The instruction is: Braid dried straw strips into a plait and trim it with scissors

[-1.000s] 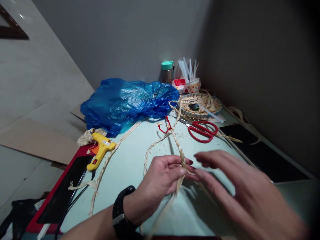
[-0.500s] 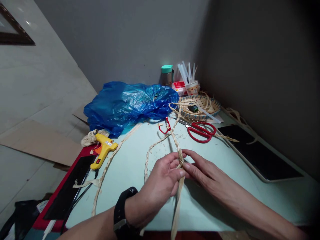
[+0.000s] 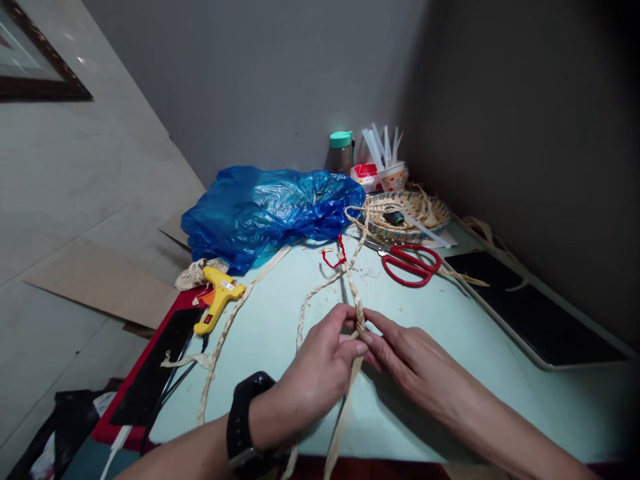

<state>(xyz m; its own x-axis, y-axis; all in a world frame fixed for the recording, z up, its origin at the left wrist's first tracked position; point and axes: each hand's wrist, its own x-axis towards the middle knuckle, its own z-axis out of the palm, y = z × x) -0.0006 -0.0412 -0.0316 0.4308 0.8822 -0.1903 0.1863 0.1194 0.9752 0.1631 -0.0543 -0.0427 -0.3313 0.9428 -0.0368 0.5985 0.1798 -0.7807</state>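
A pale braided straw-like cord (image 3: 354, 288) runs from the middle of the table down into both hands. My left hand (image 3: 325, 357), with a black watch on the wrist, is closed round the cord from the left. From the right, my right hand (image 3: 400, 350) pinches it at the same spot, fingertips close to the left thumb. Below the fingers a flat loose strand (image 3: 340, 420) hangs past the table's near edge. Part of the grip is hidden behind the fingers. Red twisted string (image 3: 341, 250) lies by the cord's far part.
Red-handled scissors (image 3: 413, 265) lie beyond my right hand, near a woven basket (image 3: 435, 217) and a dark tablet (image 3: 530, 313). A yellow glue gun (image 3: 219, 300) rests at left, beside another braid (image 3: 220, 350). A blue plastic bag (image 3: 260, 207), bottle (image 3: 340, 153) and cup (image 3: 393, 177) stand behind.
The view has shifted slightly, so the table things sit further right. The loose strand's lower end has swung left. Both hands stay on the cord, with small finger movements.
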